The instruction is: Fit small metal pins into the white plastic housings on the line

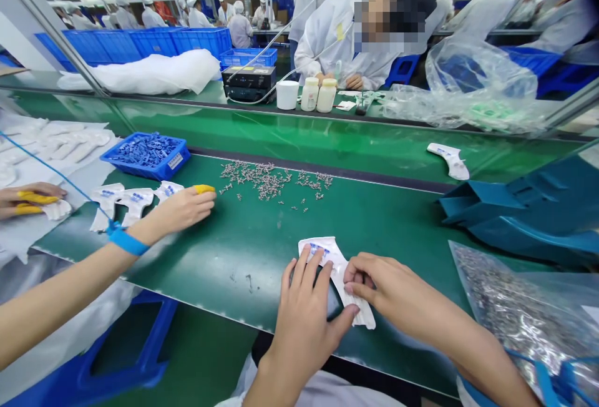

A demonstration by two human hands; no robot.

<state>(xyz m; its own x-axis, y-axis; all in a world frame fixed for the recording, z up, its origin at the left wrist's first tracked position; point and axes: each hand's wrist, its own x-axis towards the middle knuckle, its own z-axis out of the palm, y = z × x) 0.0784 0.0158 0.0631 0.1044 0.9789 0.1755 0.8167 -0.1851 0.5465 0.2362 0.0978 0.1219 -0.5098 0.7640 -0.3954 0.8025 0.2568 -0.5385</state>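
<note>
A white flat shaped piece with blue print (337,273) lies on the green workbench belt (262,263) between my hands. My left hand (304,307) presses on it, fingers spread, with a dark patch under the palm that I cannot identify. My right hand (379,279) pinches its right edge with the fingertips. Small metal parts (266,179) lie scattered on the belt beyond my hands. To the left, a co-worker's hand (182,210) with a blue wrist strap (124,241) and yellow finger cots rests near several similar white pieces (135,204).
A clear bag of small metal parts (524,319) sits at the right, beside a teal plastic chute (519,207). A blue crate of small blue parts (145,156) stands at the left. Another belt runs beyond, with co-workers, bottles and a dark device.
</note>
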